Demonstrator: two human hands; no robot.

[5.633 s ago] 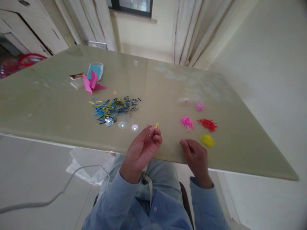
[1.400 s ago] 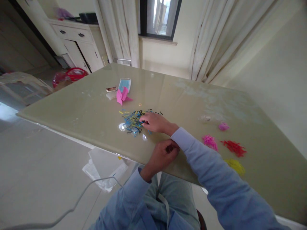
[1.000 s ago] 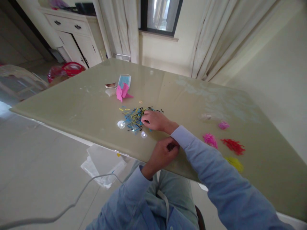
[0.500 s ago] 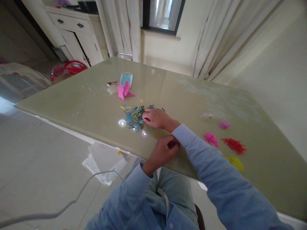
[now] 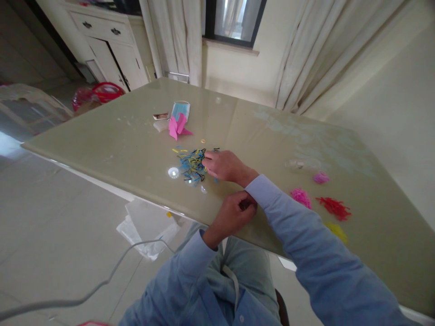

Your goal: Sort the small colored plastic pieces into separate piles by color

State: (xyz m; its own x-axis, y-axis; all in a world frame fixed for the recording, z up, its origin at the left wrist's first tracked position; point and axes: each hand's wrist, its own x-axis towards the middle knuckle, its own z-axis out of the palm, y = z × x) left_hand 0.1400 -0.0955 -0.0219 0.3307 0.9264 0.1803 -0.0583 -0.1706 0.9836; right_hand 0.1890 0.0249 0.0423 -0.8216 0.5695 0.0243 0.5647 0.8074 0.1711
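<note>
R hand [image 5: 226,165] has moved from near yellow pile [image 5: 337,232] to mixed pile [image 5: 190,164] on tabletop [image 5: 136,170], so work is now there; its fingers [image 5: 208,159] are bent together, L hand [image 5: 234,211] curled, & whether either holds smth can't be told.

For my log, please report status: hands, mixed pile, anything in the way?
Right hand at mixed pile, grip unclear. Left hand curled beside right cuff, contents hidden. Pile partly covered by right hand; no other obstruction visible.
</note>
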